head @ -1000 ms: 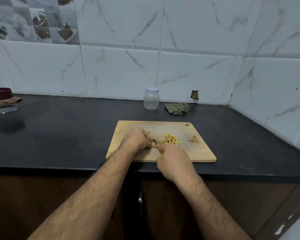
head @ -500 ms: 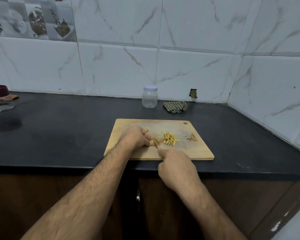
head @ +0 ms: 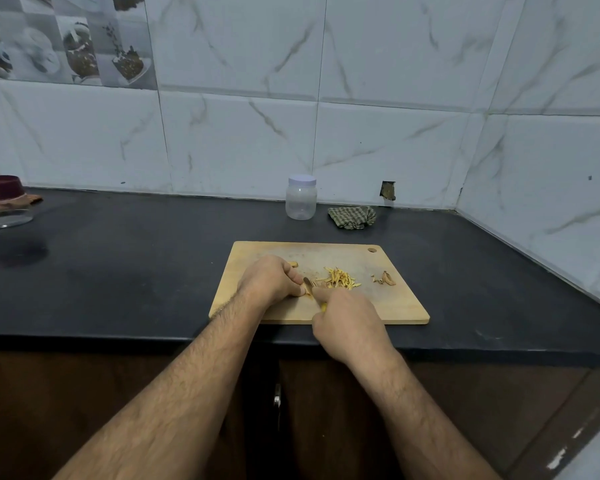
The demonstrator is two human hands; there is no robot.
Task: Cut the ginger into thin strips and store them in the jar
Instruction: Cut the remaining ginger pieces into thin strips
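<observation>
Item: I see left hand (head: 272,280) curled, pinning ginger (head: 308,289) at board (head: 388,306) nine o'clock, right hand (head: 349,323) clenched on knife (head: 307,283), strips (head: 338,282) centre, jar (head: 301,197) twelve o'clock; risk: blade nicks crowding fingertips.

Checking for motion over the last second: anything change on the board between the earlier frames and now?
Barely anything. The left hand still pins the ginger piece and the right hand still grips the knife, blade working at the same spot. The strip pile, peel scraps, capped jar and cloth stayed put.
</observation>
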